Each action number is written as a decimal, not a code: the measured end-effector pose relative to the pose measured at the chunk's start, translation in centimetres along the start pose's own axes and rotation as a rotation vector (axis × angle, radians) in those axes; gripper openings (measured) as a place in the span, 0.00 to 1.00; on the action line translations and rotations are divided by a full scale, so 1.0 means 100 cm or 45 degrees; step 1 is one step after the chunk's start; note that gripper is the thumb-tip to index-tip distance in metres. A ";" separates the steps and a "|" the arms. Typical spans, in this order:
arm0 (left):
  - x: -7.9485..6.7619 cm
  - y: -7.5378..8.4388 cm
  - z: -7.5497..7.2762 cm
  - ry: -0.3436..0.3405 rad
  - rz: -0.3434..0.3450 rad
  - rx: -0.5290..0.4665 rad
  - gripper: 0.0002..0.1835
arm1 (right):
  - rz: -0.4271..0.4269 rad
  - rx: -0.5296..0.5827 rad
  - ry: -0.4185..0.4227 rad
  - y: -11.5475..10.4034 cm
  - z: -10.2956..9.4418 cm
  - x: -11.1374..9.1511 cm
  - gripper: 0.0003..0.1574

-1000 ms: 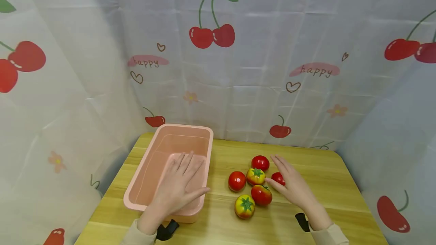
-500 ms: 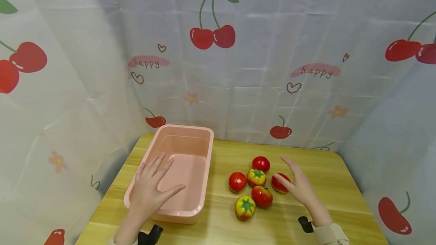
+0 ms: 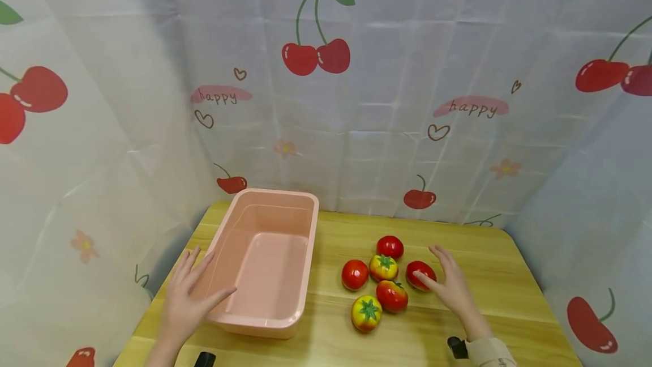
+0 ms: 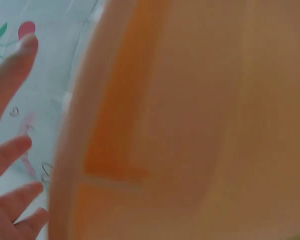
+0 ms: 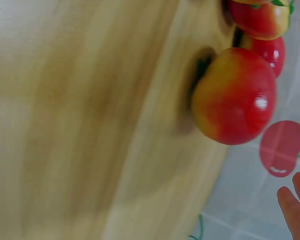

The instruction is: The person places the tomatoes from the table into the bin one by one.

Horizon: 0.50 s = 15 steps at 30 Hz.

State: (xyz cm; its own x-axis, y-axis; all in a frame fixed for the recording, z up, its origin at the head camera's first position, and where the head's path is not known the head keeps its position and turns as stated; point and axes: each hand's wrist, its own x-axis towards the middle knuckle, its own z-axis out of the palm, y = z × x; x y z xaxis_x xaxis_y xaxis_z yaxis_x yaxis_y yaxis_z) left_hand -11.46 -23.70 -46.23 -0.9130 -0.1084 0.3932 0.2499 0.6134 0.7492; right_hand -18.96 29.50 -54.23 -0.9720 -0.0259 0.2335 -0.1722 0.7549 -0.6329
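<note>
In the head view my left hand (image 3: 184, 302), fingers spread, hovers at the near left edge of a pink plastic basin (image 3: 312, 242). The left wrist view is filled by the basin's side (image 4: 200, 125), with my left fingers (image 4: 12, 157) beside its rim. My right hand (image 3: 453, 287) is held with fingers apart, its thumb overlapping the rightmost red tomato (image 3: 419, 268). That tomato (image 5: 235, 97) looks large in the right wrist view, away from the fingertips. More glossy tomatoes lie left of it, some red (image 3: 354, 274), some yellow with green star-shaped tops (image 3: 367, 313). Neither hand holds anything.
Everything stands on a wood-grain table (image 3: 326, 350) with rounded far corners. A pale curtain (image 3: 367, 146) printed with cherries encloses the back and both sides. The basin takes up the table's left part, with the tomatoes grouped to its right.
My left hand has moved left and nearer, from over the basin's inside to its left edge. My right hand has shifted slightly right and down, uncovering more of the rightmost tomato.
</note>
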 end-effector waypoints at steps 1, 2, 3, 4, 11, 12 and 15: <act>-0.002 -0.004 -0.001 -0.021 -0.032 -0.033 0.42 | 0.014 0.008 -0.003 0.003 0.002 -0.001 0.50; -0.004 -0.007 -0.001 -0.044 -0.063 -0.065 0.42 | 0.027 0.014 -0.005 0.007 0.004 -0.001 0.50; -0.006 -0.011 -0.002 -0.062 -0.085 -0.088 0.42 | 0.042 0.024 -0.007 0.010 0.007 -0.002 0.51; -0.007 -0.014 -0.001 -0.072 -0.103 -0.112 0.42 | 0.063 0.031 -0.014 0.013 0.009 -0.002 0.51; -0.016 -0.030 0.003 -0.096 -0.197 -0.246 0.40 | 0.194 0.129 -0.024 0.026 0.023 -0.005 0.60; -0.017 -0.032 0.003 -0.092 -0.203 -0.265 0.40 | 0.213 0.146 -0.027 0.028 0.025 -0.006 0.61; -0.018 -0.036 0.003 -0.092 -0.251 -0.292 0.39 | 0.237 0.186 -0.017 0.033 0.031 -0.007 0.62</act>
State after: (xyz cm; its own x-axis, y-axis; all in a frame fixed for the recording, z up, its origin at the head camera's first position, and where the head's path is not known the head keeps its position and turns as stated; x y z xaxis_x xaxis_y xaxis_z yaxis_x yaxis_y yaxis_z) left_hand -10.84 -25.46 -49.81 -0.9697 -0.1467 0.1955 0.1243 0.3926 0.9113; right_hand -19.35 29.99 -58.74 -0.9911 0.0951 0.0935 -0.0102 0.6445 -0.7646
